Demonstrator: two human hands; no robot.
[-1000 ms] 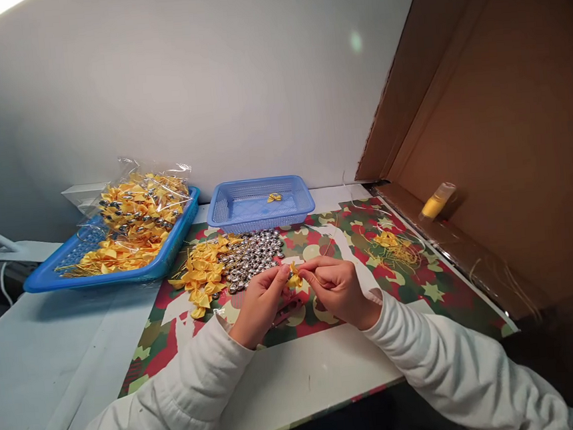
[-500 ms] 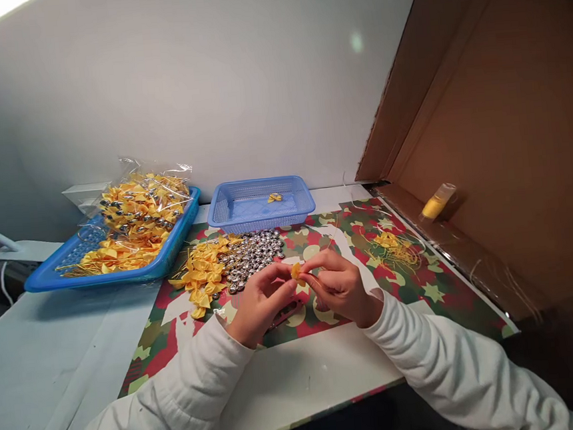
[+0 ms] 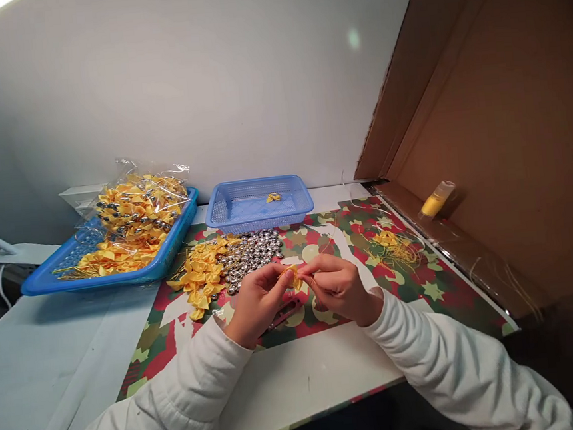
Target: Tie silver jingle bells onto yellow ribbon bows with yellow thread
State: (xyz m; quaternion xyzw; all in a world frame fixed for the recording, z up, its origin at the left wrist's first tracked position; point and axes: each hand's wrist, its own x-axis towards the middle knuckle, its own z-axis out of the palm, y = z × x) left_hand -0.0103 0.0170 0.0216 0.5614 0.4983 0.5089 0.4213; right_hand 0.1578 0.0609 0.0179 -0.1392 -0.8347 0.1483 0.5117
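A small yellow ribbon bow [image 3: 295,278] is pinched between my two hands above the patterned sheet. My left hand [image 3: 260,304] grips its left side with thumb and fingers. From the right, my right hand [image 3: 337,285] closes thumb and forefinger at the bow's edge; a thin tie there is too fine to make out. A dark-and-pink tool [image 3: 286,313] lies partly hidden under my hands. Just beyond my left hand are a pile of yellow bows [image 3: 202,276] and a spread of shiny silver bells or beads [image 3: 254,251].
At the back stands a blue basket [image 3: 216,216] with one finished-looking bow [image 3: 273,197]. A larger blue tray [image 3: 46,284] on the left holds a clear bag [image 3: 142,201] of bows with silver pieces. Yellow ties [image 3: 394,249] lie right, near a yellow-filled tube [image 3: 436,202].
My left thumb and fingers have shifted over the bow, covering more of its left side. My right hand stays pinched at nearly the same place. The view has moved slightly.
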